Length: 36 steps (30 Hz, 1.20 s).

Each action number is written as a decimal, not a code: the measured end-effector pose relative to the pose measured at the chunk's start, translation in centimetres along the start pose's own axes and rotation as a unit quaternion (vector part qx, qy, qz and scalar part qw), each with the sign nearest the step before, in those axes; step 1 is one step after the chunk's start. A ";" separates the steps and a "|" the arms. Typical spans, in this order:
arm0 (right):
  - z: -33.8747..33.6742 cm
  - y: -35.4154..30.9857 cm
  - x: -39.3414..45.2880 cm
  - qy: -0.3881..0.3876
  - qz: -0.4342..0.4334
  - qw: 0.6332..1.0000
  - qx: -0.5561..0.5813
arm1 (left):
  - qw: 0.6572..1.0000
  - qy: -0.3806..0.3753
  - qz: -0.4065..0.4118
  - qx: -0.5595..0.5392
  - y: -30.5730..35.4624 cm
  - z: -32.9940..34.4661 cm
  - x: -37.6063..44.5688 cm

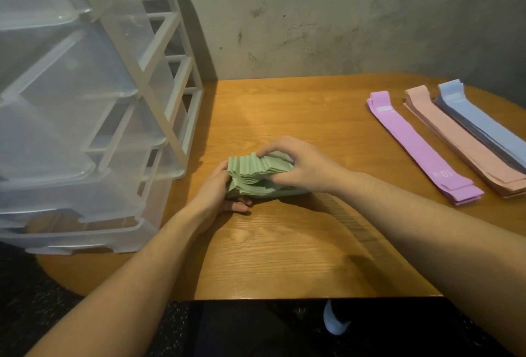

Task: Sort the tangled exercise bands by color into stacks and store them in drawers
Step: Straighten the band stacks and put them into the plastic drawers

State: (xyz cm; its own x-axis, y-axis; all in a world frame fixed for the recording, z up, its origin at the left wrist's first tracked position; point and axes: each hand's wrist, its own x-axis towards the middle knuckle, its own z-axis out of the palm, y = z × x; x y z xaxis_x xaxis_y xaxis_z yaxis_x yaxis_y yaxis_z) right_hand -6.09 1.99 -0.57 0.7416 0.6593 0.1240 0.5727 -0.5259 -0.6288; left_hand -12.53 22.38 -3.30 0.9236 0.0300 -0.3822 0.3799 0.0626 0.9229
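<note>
A folded bundle of green exercise bands [253,170] sits at the middle of the wooden table [284,242]. My left hand [216,190] cups the bundle from the left and underneath. My right hand [299,165] grips it from the right, fingers curled over the top folds. At the right of the table lie three flat stacks: purple bands [421,148], peach bands [466,145] and blue bands [484,123], side by side. The translucent drawer unit [85,128] stands at the table's left, its drawers pulled out toward me.
A concrete wall [341,29] runs behind the table. The table's front edge is close to my body, with dark clothing and a pale blue object [334,321] below it.
</note>
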 end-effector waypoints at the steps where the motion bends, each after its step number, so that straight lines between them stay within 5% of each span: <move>1: 0.1 -0.2 0.1 -0.016 -0.002 0.999 -0.028 | 1.000 0.000 -0.006 -0.004 0.1 0.0 -0.1; 5: 0.6 -0.6 0.2 -0.042 -0.013 0.992 -0.120 | 0.998 -0.008 -0.058 -0.031 1.1 0.1 -0.6; 9: 1.3 -0.5 -0.7 -0.012 -0.008 0.987 -0.158 | 0.991 -0.005 -0.037 0.130 1.8 0.5 -0.9; 17: 2.5 -0.6 -2.3 0.023 -0.042 0.974 -0.222 | 0.961 0.001 0.045 0.274 2.7 1.9 -1.9; 23: 1.0 0.2 -4.6 0.014 -0.054 0.996 -0.064 | 0.945 0.010 0.190 0.267 -0.8 0.9 -3.0; 28: 0.1 2.6 -7.4 -0.114 -0.019 0.989 -0.092 | 0.938 -0.003 0.229 0.260 -3.2 0.6 -4.3; 36: 0.4 2.5 -7.6 -0.065 -0.018 0.997 -0.043 | 0.903 -0.020 0.277 0.328 -3.1 -0.3 -4.9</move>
State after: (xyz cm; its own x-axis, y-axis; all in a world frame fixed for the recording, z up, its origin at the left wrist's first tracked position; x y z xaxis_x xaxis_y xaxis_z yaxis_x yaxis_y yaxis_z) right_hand -10.40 -4.17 -3.38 0.6715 0.7399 0.0412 0.6299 -0.5407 -0.5576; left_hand -18.22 22.31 -4.35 0.9773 -0.1617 0.1369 -0.2049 -0.5564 0.8053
